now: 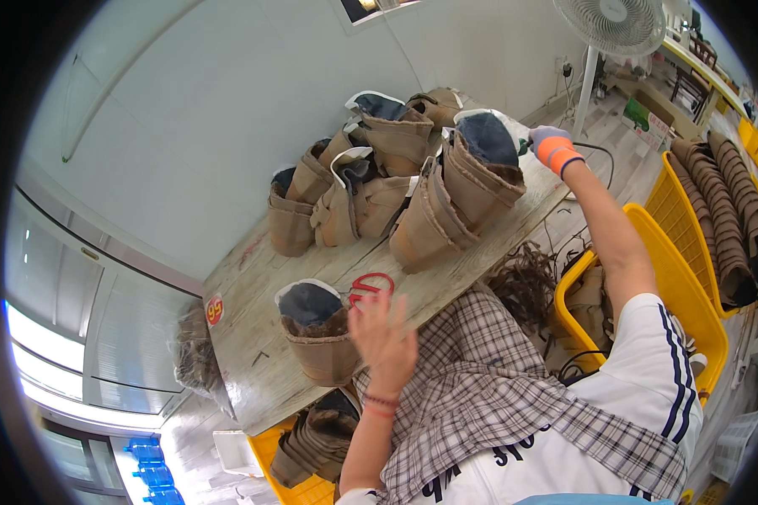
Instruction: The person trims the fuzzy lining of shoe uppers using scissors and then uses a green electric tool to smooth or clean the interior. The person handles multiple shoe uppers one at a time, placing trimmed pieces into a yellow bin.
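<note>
My left hand [383, 341] is bare, somewhat blurred, with its fingers stretched out. Just beside it stands a brown boot upper [318, 358] with a dark blue lining. Red-handled scissors [370, 286] lie at the fingertips; their blades are hidden. Stretched to the far right, my right hand [554, 150] wears a purple and orange glove. Its fingers are closed by the table's far right corner, where a small dark green piece shows; what they hold is too small to name. Next to it stand nested boot uppers [480, 181] with frayed brown edges.
More boot uppers [345, 206] crowd the back of the wooden table [253, 337], against a white wall. Yellow crates [665, 269] stand at the right, another [265, 450] below the table. A white fan [611, 25] and a black cable [606, 164] are beyond my right hand.
</note>
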